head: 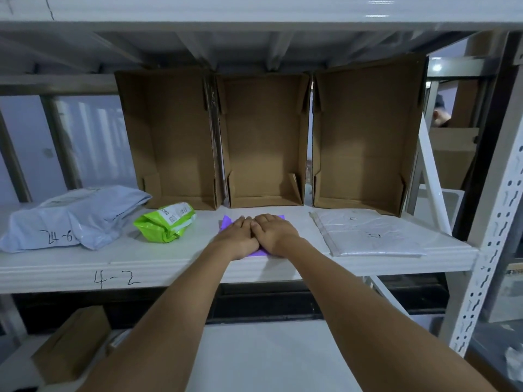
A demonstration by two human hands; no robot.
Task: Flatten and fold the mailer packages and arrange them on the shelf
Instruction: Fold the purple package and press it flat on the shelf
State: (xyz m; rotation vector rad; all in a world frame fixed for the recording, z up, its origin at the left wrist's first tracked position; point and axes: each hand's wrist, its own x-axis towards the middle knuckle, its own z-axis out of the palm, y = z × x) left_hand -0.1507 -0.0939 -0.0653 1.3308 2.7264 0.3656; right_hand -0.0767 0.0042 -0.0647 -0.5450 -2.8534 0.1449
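head view, near to far. closest to us the two forearms reach up over a lower white surface to the shelf (85, 267) marked "4-2" on its front lip.

left hand (236, 236) and right hand (273, 234) lie side by side, thumbs touching, fingers straight, palms down on the purple mailer (226, 222). neither hand grips; both press. the mailer sits near the shelf's front edge, in front of the middle cardboard box (264, 142); only its far corners and a sliver at the near edge show around the hands.

we judge the step in hand to be flattening. to do it well we would sweep both palms outward from the centre so trapped air leaves toward the edges, keep the near edge square to the shelf lip, and only fold once the film lies flat; slick plastic likely slides, so one palm should anchor.

left of it: crumpled green mailer (165, 223), then a bulky pale blue mailer (73, 219), neither flattened. right: a clear flat bag (365, 233), lying flat.

behind: three open cardboard boxes, standing in a row.
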